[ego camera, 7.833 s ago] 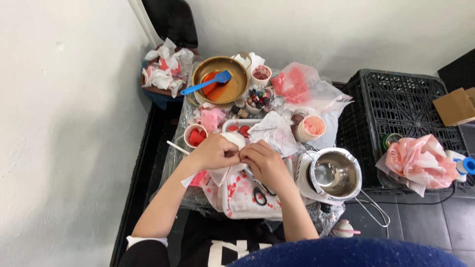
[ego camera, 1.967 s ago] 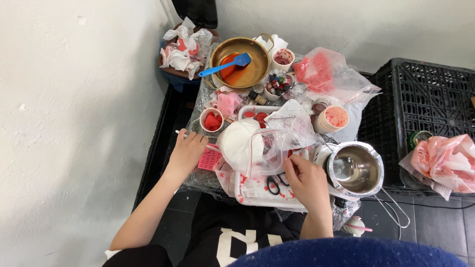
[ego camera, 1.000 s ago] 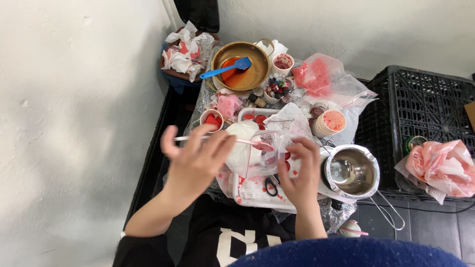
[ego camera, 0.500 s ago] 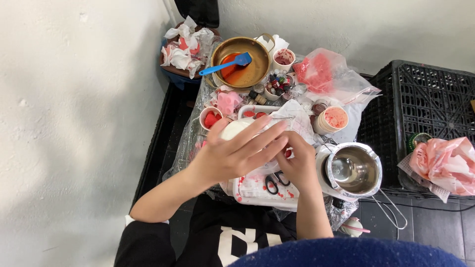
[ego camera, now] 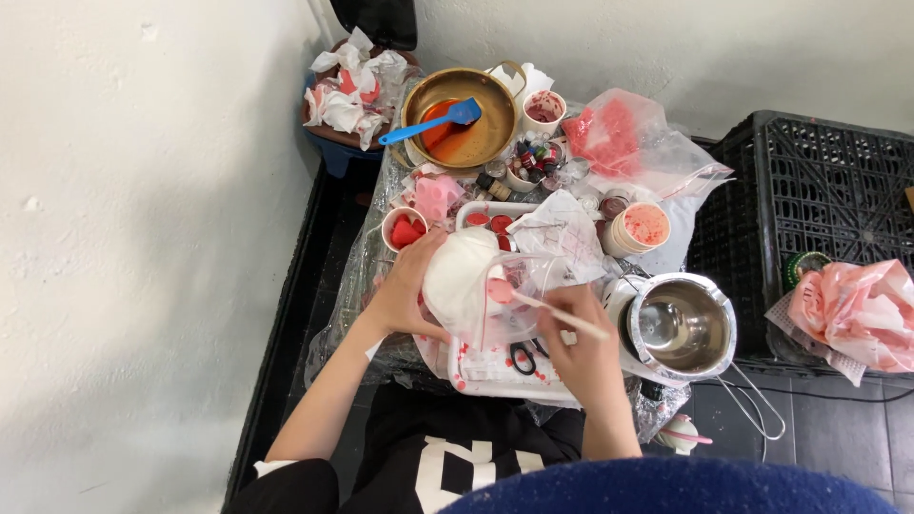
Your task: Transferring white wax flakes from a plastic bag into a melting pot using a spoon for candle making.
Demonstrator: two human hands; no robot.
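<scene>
White plaster wall fills the whole side left of the low surface [ego camera: 362, 286], which is wrapped in crinkled clear plastic and crowded with red-stained craft clutter. Right of the surface stands a black plastic crate [ego camera: 809, 181] carrying a crumpled pink-and-white bag [ego camera: 857, 309]. At the far end of the surface sits a brass bowl [ego camera: 462, 119] holding orange-red liquid and a blue silicone brush [ego camera: 428, 124]; left of that bowl is a heap of stained tissues [ego camera: 347, 81]. A steel melting pot [ego camera: 681, 324] with a wire handle stands at the surface's near right corner, just beside a stack of paper cups [ego camera: 640, 228].

Near the middle of the surface, on a spattered white tray [ego camera: 495, 366], a clear zip bag of white powder [ego camera: 471, 281] stands open towards the right. The left hand [ego camera: 405, 290] is cupped against the bag's left side, fingers spread around the bulge, steadying it. The right hand [ego camera: 581, 343] pinches the handle of a small pink spoon [ego camera: 533, 303], whose bowl rests at the bag's mouth. Black scissors [ego camera: 522, 357] lie on the tray just below the bag.

I judge the step to be scooping: the spoon is entering the powder. The next move likely calls for a shallow dip and a level lift, with the left hand keeping the mouth of the bag open and the bag upright so nothing spills onto the tray.
</scene>
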